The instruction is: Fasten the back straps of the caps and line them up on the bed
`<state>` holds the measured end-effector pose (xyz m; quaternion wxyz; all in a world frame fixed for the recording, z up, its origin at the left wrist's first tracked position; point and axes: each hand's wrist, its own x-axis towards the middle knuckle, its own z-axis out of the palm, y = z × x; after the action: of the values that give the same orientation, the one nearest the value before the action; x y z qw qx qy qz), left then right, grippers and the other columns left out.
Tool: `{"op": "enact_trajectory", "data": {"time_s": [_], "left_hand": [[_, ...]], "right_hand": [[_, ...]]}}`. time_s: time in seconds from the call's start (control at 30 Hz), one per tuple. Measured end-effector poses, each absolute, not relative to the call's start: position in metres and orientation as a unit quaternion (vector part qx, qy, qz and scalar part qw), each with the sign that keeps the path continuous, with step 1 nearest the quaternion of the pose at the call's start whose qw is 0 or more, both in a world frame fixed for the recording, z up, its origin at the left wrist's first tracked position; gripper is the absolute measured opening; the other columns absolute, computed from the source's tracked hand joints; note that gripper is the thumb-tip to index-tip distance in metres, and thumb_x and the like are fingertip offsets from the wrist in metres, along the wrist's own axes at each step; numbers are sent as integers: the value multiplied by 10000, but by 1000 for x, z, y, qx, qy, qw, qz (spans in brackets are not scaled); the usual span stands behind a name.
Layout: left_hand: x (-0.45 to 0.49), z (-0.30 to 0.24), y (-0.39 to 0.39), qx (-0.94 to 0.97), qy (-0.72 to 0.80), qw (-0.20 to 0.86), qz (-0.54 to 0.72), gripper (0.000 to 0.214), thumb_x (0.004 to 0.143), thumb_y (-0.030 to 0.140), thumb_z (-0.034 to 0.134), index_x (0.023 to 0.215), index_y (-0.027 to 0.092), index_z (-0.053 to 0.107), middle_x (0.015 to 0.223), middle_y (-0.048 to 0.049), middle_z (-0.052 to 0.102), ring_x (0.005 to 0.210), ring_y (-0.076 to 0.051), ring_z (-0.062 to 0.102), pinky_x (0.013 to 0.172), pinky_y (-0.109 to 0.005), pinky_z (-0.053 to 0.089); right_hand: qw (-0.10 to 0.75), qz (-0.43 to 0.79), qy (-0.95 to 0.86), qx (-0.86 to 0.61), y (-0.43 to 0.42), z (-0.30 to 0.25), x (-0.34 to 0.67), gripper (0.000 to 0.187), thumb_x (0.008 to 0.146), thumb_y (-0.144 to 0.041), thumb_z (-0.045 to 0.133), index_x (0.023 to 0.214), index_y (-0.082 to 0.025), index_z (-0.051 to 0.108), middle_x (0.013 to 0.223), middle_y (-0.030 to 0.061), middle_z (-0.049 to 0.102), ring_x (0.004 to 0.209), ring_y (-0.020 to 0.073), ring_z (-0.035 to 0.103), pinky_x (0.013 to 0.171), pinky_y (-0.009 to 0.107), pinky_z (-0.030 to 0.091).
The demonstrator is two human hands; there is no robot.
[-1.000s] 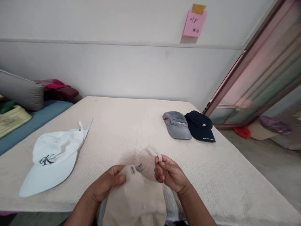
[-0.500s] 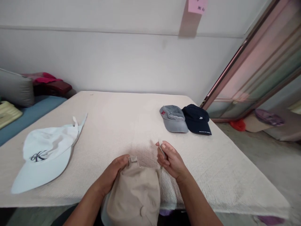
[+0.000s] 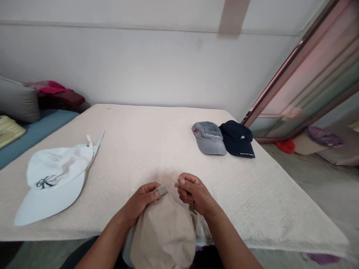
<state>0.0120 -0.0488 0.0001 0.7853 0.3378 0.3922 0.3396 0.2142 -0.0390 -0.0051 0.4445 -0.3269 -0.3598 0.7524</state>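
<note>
A beige cap [image 3: 165, 235] is held at the table's front edge, its back strap side facing away from me. My left hand [image 3: 144, 201] pinches the cap beside a short strap end [image 3: 162, 190], thumb on top. Just to the right, my right hand [image 3: 193, 192] is closed in a pinch on the cap's other strap, which is mostly hidden by the fingers. The two strap ends are apart. A white cap [image 3: 57, 179] with a dark monogram lies on the left. Toward the back right, a grey cap [image 3: 209, 138] sits touching a navy cap [image 3: 238, 139].
A cream cloth covers the table [image 3: 134, 142], which stands against a white wall [image 3: 126, 67]. On the left are a grey cushion [image 3: 18, 99] and folded red cloth [image 3: 53, 87]. A sliding glass door [image 3: 291, 82] and a red item [image 3: 285, 146] on the floor are at right.
My right hand has moved left and slightly down, closer to my left hand. The left thumb now lies over the strap end. The view has tipped slightly downward.
</note>
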Motion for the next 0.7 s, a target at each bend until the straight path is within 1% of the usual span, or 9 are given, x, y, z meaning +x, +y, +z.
{"op": "enact_trajectory", "data": {"time_s": [0.1,0.17,0.33,0.5,0.7], "left_hand": [[14,1,-49,341,402,778,342,185,733,291,711,854,150,703,742,-34,680,634,-119,580,615,-211,422],[14,2,-50,338,404,777,345,176,743,293,705,846,150,700,745,-37,685,630,-120,584,612,-211,425],[16,2,-51,320,408,782,345,136,715,269,739,779,160,691,712,-12,682,581,-92,573,576,-192,418],[16,-2,-52,310,410,786,344,145,683,253,767,778,173,693,730,-5,691,595,-93,585,591,-195,427],[15,-4,-50,331,409,781,337,142,711,284,742,761,163,687,640,17,643,536,-74,535,536,-176,386]], "right_hand": [[427,746,-380,-341,-42,-8,210,228,761,-331,662,666,-148,567,500,-50,456,401,32,285,405,189,170],[415,742,-397,-345,-43,-9,210,216,765,-318,662,673,-141,581,517,-42,471,420,39,313,418,192,193],[390,746,-421,-337,-42,-9,212,213,788,-313,653,685,-139,587,492,-62,417,420,37,275,417,190,177],[372,740,-447,-338,-44,-7,212,239,800,-333,643,674,-142,572,489,-64,418,421,39,284,417,188,197],[356,719,-487,-346,-45,-7,214,241,801,-336,633,674,-141,569,489,-62,419,433,46,313,428,193,219]]}}
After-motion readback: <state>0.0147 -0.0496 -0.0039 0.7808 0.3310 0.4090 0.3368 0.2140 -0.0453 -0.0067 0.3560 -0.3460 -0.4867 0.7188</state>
